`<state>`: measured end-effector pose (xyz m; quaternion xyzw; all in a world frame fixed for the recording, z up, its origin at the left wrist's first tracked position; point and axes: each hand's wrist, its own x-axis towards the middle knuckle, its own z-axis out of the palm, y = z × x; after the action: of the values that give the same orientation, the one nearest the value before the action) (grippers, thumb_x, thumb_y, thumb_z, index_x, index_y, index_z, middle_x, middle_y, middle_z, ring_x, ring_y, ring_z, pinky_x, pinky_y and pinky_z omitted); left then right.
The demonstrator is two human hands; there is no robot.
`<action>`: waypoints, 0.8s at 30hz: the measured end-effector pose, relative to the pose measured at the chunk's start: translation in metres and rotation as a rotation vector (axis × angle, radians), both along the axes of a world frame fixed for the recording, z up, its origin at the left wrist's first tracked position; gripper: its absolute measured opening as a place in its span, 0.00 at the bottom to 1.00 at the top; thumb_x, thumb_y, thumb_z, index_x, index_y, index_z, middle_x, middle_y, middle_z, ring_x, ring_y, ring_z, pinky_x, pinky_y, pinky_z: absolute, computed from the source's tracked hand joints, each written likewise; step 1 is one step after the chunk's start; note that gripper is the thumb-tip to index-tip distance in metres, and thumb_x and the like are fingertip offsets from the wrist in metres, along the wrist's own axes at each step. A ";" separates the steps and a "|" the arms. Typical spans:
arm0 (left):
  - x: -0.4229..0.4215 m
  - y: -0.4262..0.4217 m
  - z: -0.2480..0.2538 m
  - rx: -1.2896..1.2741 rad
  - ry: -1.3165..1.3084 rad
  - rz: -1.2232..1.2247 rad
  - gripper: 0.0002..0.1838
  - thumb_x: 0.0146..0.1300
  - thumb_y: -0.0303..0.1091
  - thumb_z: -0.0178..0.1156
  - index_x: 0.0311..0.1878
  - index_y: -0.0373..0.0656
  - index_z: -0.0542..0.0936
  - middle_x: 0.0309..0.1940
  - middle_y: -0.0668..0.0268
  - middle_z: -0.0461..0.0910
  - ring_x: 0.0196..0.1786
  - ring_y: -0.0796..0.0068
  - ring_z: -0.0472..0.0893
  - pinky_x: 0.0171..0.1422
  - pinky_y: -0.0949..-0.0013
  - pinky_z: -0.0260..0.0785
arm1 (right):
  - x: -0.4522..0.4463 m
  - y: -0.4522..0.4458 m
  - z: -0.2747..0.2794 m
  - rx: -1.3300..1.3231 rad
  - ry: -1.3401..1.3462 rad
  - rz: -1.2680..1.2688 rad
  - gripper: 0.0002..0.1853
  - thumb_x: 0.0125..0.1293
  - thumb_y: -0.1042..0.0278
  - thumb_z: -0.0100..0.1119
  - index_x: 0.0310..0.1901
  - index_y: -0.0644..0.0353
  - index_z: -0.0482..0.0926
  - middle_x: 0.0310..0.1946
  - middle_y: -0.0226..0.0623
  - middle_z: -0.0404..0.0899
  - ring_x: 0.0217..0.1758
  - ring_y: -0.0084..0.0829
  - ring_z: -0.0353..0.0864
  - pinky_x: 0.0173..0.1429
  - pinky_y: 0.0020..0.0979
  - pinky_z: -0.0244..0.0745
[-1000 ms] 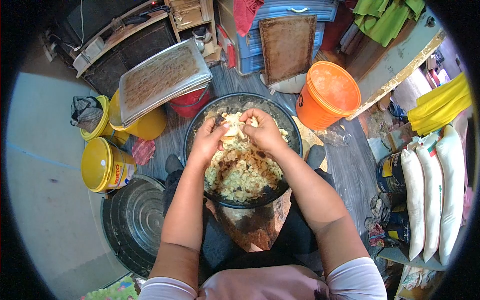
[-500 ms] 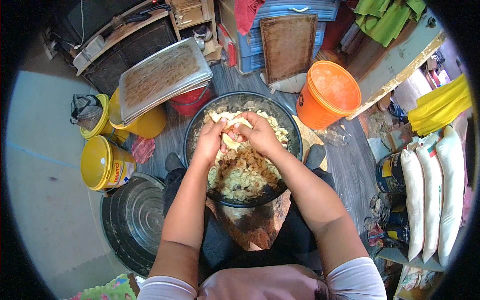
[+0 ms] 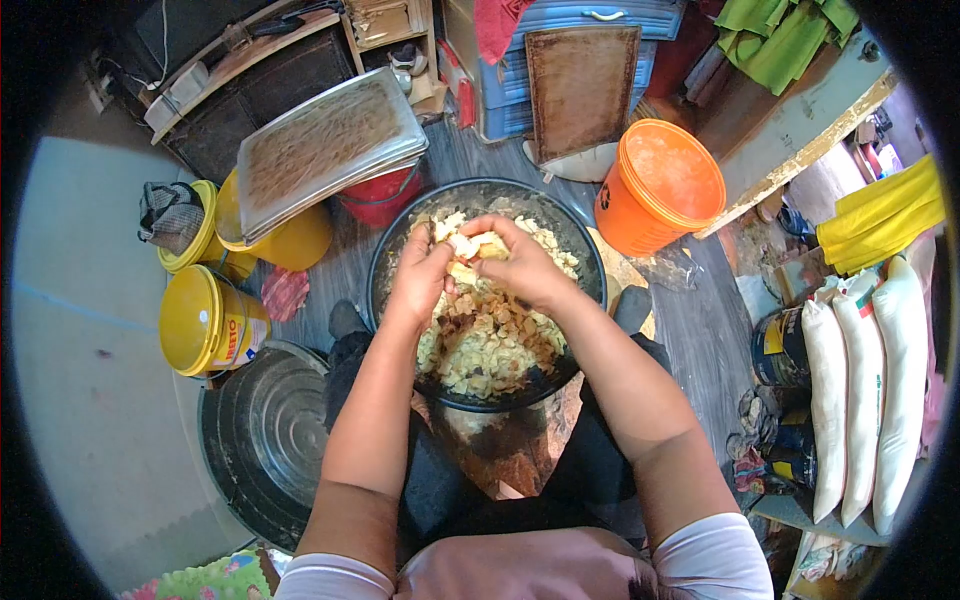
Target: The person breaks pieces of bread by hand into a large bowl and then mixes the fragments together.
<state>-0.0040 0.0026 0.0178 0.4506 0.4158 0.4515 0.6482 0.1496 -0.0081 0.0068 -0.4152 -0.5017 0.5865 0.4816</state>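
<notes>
A round black basin (image 3: 590, 225) sits between my knees, filled with torn crumbly pieces (image 3: 480, 372) that look like bread, pale yellow with a browner patch in the middle. Over its far half, my left hand (image 3: 421, 277) and my right hand (image 3: 527, 268) are close together, fingers curled inward. Both pinch pale yellow chunks of what looks like bread (image 3: 466, 246). Some fingertips are hidden behind the chunks and the hands.
Stacked metal trays (image 3: 335, 140) rest over yellow buckets and a red bucket (image 3: 383, 200). An orange bucket (image 3: 662, 190) stands right of the basin. A lidded yellow pail (image 3: 190, 320) and a large black tub (image 3: 265, 440) are at left, long white sacks (image 3: 858, 390) at right.
My hands have parted slightly, and the pale bread between them looks broken into smaller chunks. The basin stays in place.
</notes>
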 end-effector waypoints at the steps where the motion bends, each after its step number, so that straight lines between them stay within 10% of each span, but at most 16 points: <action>1: 0.000 0.000 0.000 0.041 0.046 0.022 0.15 0.58 0.26 0.44 0.50 0.41 0.66 0.31 0.65 0.74 0.18 0.82 0.68 0.19 0.80 0.61 | -0.003 -0.002 -0.001 0.181 -0.202 -0.005 0.17 0.54 0.70 0.62 0.46 0.59 0.71 0.40 0.31 0.72 0.45 0.24 0.72 0.52 0.25 0.67; 10: -0.001 -0.002 0.000 0.024 0.105 0.041 0.17 0.53 0.23 0.44 0.48 0.45 0.63 0.31 0.64 0.72 0.23 0.79 0.70 0.20 0.78 0.63 | -0.009 -0.007 0.005 0.517 -0.567 -0.071 0.12 0.57 0.70 0.62 0.41 0.62 0.75 0.35 0.33 0.75 0.43 0.26 0.75 0.49 0.26 0.70; 12: -0.001 -0.002 0.002 0.027 0.107 0.007 0.18 0.52 0.22 0.43 0.48 0.46 0.63 0.31 0.64 0.73 0.23 0.79 0.71 0.20 0.78 0.63 | -0.010 -0.002 0.002 0.037 -0.078 -0.047 0.11 0.57 0.69 0.62 0.39 0.62 0.75 0.29 0.32 0.75 0.30 0.25 0.77 0.37 0.25 0.74; 17: 0.002 -0.006 0.003 0.038 0.033 -0.104 0.15 0.55 0.25 0.44 0.48 0.45 0.65 0.30 0.65 0.74 0.24 0.80 0.72 0.20 0.79 0.63 | 0.001 0.009 -0.007 -0.175 0.148 -0.134 0.06 0.60 0.73 0.55 0.39 0.63 0.74 0.26 0.30 0.74 0.23 0.19 0.72 0.30 0.20 0.71; 24: -0.013 0.011 -0.010 -0.017 0.407 -0.115 0.20 0.64 0.50 0.51 0.27 0.43 0.76 0.15 0.71 0.71 0.16 0.83 0.69 0.17 0.79 0.61 | -0.001 0.006 -0.005 -0.121 -0.022 -0.084 0.13 0.58 0.81 0.45 0.45 0.63 0.71 0.35 0.33 0.74 0.28 0.21 0.74 0.38 0.23 0.73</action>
<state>-0.0170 0.0134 0.0082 0.5499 0.5155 0.3101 0.5794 0.1490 -0.0024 0.0022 -0.4707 -0.4527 0.5903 0.4744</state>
